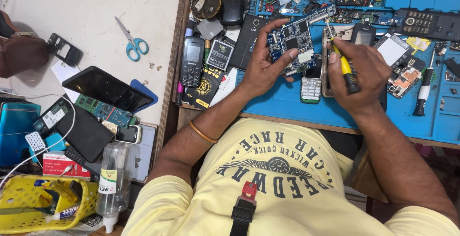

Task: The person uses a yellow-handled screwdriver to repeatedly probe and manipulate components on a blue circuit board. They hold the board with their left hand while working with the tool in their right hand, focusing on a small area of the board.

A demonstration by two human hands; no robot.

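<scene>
Over the blue mat (287,106), the left hand (262,68) gripped the board (297,39) by its edges while the right hand (357,70) clenched a yellow screwdriver (344,63) near the board's top-right corner, so I'd guess unscrewing, needing a steady tip.

I am counting one blue circuit board (298,41), one yellow-handled screwdriver (346,68), one pair of blue-handled scissors (132,41), one clear plastic bottle (114,178), one yellow basket (28,202), one black keypad phone (192,62)
</scene>
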